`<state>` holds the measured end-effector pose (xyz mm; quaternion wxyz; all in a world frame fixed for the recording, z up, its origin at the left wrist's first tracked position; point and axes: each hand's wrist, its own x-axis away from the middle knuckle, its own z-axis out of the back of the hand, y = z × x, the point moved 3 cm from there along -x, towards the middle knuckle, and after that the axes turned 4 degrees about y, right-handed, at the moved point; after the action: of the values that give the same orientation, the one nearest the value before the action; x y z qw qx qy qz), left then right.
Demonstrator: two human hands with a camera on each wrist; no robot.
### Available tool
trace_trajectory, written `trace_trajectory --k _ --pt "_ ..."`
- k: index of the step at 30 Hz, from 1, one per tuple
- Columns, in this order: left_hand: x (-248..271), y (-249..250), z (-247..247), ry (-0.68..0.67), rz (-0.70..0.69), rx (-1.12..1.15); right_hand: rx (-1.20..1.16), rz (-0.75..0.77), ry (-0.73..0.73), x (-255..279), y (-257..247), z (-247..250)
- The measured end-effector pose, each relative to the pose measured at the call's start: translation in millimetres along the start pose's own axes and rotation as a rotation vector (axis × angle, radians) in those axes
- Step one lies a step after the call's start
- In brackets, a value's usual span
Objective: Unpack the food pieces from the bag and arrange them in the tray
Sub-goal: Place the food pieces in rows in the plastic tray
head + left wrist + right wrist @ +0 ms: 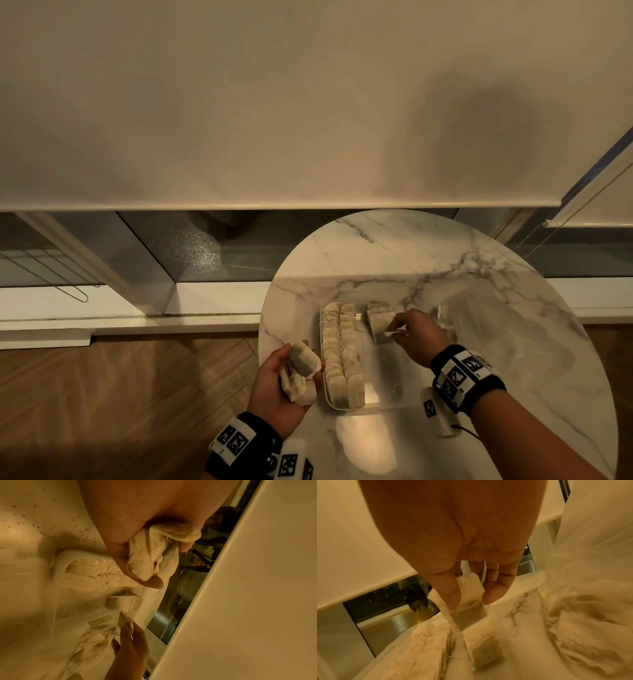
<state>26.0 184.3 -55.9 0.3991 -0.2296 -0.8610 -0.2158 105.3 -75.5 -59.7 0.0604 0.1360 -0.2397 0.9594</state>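
Note:
A clear tray (376, 402) lies on the round marble table (445, 260). Two long rows of pale tea-bag-like food pieces (342, 353) fill its left side, and a short third row (378, 317) stands at its far end. My right hand (394, 330) pinches one piece (465, 618) by its top, just above the near end of that short row (484, 646). My left hand (291, 363), palm up at the tray's left edge, grips a bunch of several pieces (301, 371). The clear plastic bag (582, 615), with more pieces inside, lies crumpled right of the tray.
A small white block with a printed marker (435, 414) lies on the table near my right wrist. The table's left edge is close beside my left hand, with wooden floor (120, 394) below. A window with a lowered blind (274, 102) stands behind the table.

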Motion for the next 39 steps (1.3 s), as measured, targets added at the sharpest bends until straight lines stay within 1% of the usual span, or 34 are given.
trace_trajectory --k 4,9,11,15,20,25,29,33,39 --pt "-1.7 1.1 0.4 0.003 0.000 0.009 0.070 0.014 -0.104 -14.3 -2.6 -2.5" --pt "-1.4 2.4 -2.4 -0.007 0.008 0.014 0.244 0.041 -0.267 -27.0 -12.2 -4.5" --pt "-4.1 3.5 -1.4 -0.007 0.013 0.016 0.286 0.036 -0.299 -33.8 -13.7 -6.2" --pt "-10.3 5.4 1.4 0.000 0.017 0.045 0.364 0.053 -0.318 -44.6 -17.3 -8.5" --pt "-12.7 8.2 0.2 -0.008 0.021 0.064 0.412 0.068 -0.311 -59.3 -21.3 -14.0" --pt "-18.7 10.3 3.9 0.004 0.024 0.070 0.438 0.021 -0.300 -64.2 -29.5 -18.1" --pt "-20.2 11.4 1.1 -0.006 0.011 0.065 0.407 -0.007 -0.275 -69.8 -30.8 -23.2" --pt "-20.9 12.1 -0.4 -0.003 0.016 0.065 0.399 0.024 -0.258 -72.3 -30.1 -22.7" --pt "-19.3 11.6 -4.1 0.010 0.012 0.041 0.402 0.080 -0.137 -67.7 -22.9 -14.8"
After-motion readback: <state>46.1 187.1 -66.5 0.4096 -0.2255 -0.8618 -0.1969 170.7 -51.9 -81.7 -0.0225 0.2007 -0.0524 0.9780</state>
